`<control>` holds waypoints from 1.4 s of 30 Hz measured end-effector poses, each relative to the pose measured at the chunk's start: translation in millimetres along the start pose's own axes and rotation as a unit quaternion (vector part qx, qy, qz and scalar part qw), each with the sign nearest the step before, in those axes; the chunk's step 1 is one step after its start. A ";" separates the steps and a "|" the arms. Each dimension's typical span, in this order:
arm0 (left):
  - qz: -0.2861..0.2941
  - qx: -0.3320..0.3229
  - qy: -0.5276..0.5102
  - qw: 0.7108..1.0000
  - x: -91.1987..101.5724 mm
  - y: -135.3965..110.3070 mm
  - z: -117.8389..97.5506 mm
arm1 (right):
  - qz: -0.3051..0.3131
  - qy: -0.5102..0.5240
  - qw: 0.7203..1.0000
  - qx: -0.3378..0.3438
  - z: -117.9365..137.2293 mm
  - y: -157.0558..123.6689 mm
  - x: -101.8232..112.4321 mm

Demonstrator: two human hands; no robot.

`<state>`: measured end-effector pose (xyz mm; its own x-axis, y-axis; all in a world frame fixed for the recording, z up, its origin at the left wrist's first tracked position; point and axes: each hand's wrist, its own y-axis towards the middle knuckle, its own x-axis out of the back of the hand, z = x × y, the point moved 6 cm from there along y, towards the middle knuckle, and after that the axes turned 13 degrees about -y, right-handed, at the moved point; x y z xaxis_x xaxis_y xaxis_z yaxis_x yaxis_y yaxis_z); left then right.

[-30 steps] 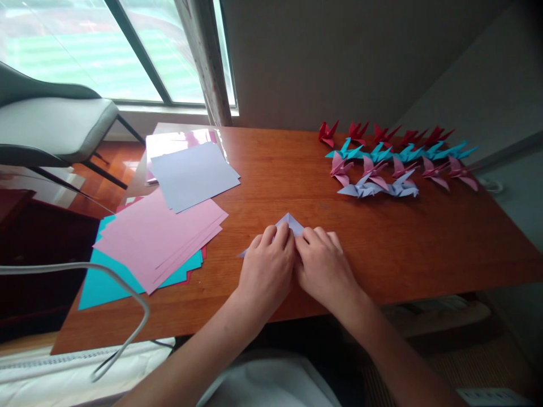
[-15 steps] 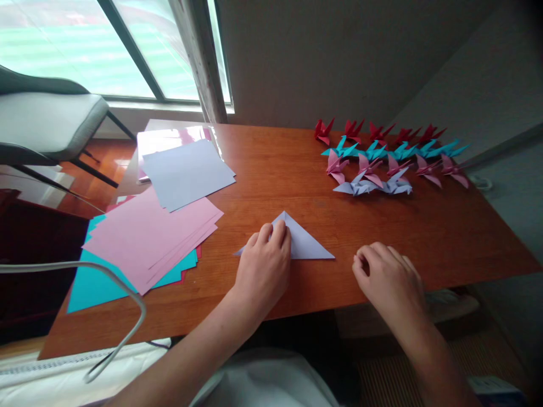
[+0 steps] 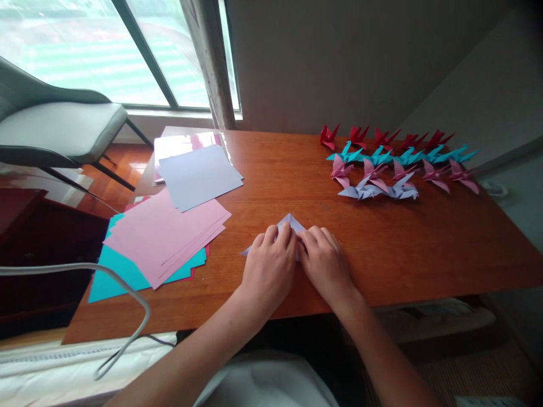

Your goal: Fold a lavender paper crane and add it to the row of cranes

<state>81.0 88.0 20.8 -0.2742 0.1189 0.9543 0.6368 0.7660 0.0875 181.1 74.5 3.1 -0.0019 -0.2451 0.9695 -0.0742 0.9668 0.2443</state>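
A folded lavender origami paper (image 3: 289, 219) lies on the table near its front edge, its top corner pointing away from me. Curled fingers of my left hand (image 3: 271, 254) press down on its middle and left part. My right hand (image 3: 323, 257) is closed at the paper's right side, thumb and fingertips close beside the left fingers. Most of the paper is hidden under both hands; only the top corner and a left tip show clearly.
Rows of folded paper cranes in red, blue (image 3: 379, 155), pink and lavender (image 3: 365, 189) stand at the back right. Left on the table (image 3: 271, 169) lie lavender sheets (image 3: 201, 178), pink sheets (image 3: 165, 234) and blue sheets (image 3: 116, 277). A grey cable-like arm (image 3: 139, 305) curves at the lower left.
My right hand has moved left from the bare tabletop onto the paper, covering its right half. My left hand stays on the paper. The whole view has shifted slightly.
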 end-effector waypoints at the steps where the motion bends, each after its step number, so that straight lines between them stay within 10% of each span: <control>1: 0.005 -0.004 0.002 1.000 1.0 -1.5 2.0 | -0.002 0.001 1.000 0.000 -0.9 -0.9 -0.5; 16: -0.029 0.052 0.092 0.994 33.0 -62.0 71.2 | -0.007 0.035 0.999 -0.003 -2.9 -1.8 -3.6; 27: -0.026 -0.064 -0.066 0.995 8.2 -67.7 -0.5 | -0.027 0.065 0.997 0.006 1.8 -16.8 8.9; 42: 0.019 -0.026 -0.064 0.997 -6.9 -72.3 2.1 | 0.036 -0.003 0.997 0.071 18.3 -71.8 11.7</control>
<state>35.2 33.1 7.3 -0.3376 0.2298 0.9128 0.6837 0.7264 0.0699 168.2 0.9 -3.5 -0.0185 -0.1768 0.9841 -0.2149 0.9619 0.1687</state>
